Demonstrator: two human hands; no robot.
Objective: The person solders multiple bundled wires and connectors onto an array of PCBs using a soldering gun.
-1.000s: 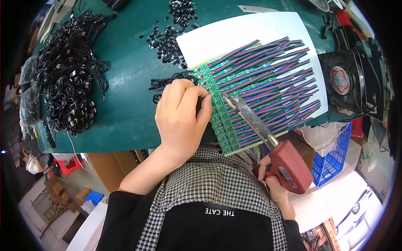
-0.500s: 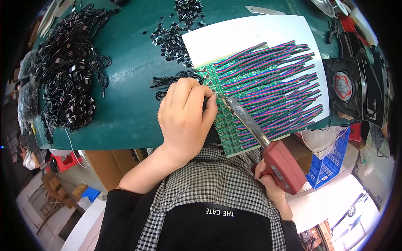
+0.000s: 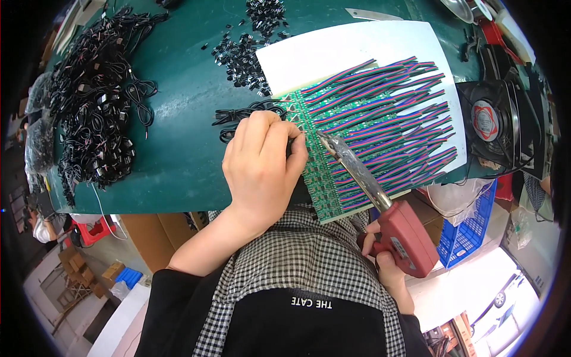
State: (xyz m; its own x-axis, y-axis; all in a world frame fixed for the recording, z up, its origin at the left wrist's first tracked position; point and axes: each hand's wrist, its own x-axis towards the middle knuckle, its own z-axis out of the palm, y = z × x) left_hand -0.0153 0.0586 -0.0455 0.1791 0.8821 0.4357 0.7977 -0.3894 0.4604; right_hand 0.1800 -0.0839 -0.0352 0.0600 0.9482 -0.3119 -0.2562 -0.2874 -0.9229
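Observation:
My left hand (image 3: 262, 160) is closed in a pinch at the left edge of a panel of green circuit boards (image 3: 324, 196). A dark cable shows between its thumb and forefinger; most of it is hidden by the hand. Black cables (image 3: 244, 114) lie just behind the hand, some reaching the panel's upper left edge. Rows of flat multicoloured wires (image 3: 380, 125) run rightward from the boards. My right hand (image 3: 389, 271) grips a red soldering gun (image 3: 410, 238) by its handle. The gun's metal barrel slants up and left over the panel, its tip right of my left fingertips.
A white sheet (image 3: 351, 47) lies under the panel on the green table (image 3: 184, 119). A heap of bundled black cables (image 3: 95, 101) covers the left side. Small black parts (image 3: 244, 59) are piled at the back. A fan (image 3: 488, 122) stands at the right; a knife blade (image 3: 375, 15) lies far back.
The soldering gun has shifted slightly right, its tip drawing away from my left fingertips. My left hand stays nearly in place, still pinched.

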